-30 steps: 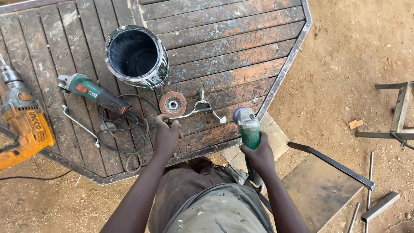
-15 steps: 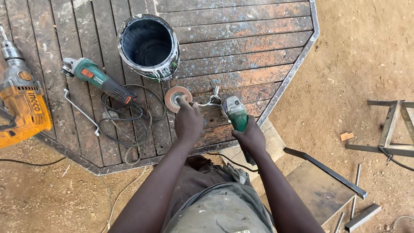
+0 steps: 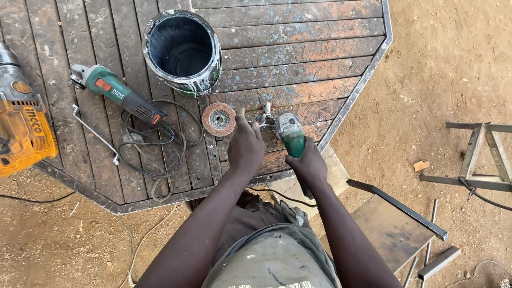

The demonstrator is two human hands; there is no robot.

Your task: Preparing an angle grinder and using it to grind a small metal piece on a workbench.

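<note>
Looking down from my head, my right hand point(image 3: 306, 165) is wrapped tight around the green body of an angle grinder point(image 3: 292, 136), fingers curled right round it, with the grey head of the tool pointing away from me over the edge of the wooden table point(image 3: 298, 53). My left hand point(image 3: 245, 146) lies palm down on the boards just beside it, fingers loosely bent rather than spread, the fingertips reaching to a small metal spanner point(image 3: 265, 118) that lies just off the grinder's head. Whether I actually pinch the spanner or only touch it, I cannot tell; my knuckles hide the contact. Just left of my left hand, close to the thumb side but apart from it, a round brownish flap disc point(image 3: 218, 119) lies flat on the planks.

Further left a second green grinder point(image 3: 114, 93) lies on its side, its black cable point(image 3: 154, 154) looped in a heap below it, and a thin bent metal rod point(image 3: 96, 133) lies beside that. A paint-stained tin can point(image 3: 184, 50) stands upright and open behind the disc. At the far left edge sits a yellow power drill point(image 3: 24, 133). Off the table to my right, on the sandy ground, are a steel frame point(image 3: 480, 154) and an angle-iron bar point(image 3: 400, 208).
</note>
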